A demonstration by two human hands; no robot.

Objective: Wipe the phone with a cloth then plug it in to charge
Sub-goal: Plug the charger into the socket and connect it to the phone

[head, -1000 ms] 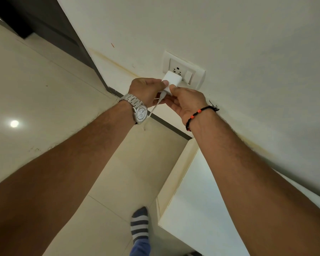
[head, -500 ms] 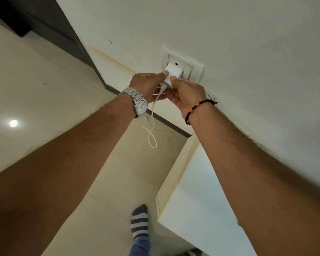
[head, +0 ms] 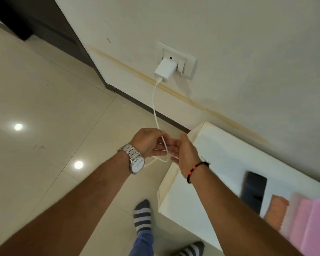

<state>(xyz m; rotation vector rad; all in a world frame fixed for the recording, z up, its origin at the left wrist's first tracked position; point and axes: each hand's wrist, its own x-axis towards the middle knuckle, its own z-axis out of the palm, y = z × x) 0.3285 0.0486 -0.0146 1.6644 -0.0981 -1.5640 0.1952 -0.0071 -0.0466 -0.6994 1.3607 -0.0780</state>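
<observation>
Seemingly left hand pinches cable.

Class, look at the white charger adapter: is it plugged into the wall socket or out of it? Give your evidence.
Plugged in. The charger adapter sits against the wall socket with no hand on it, and its cable hangs down from it.

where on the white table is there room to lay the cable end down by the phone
Free: the white table top between its wall-side corner and the phone. Crowded: the near right part, where the phone, a tan cloth and pink cloths lie close together.
</observation>
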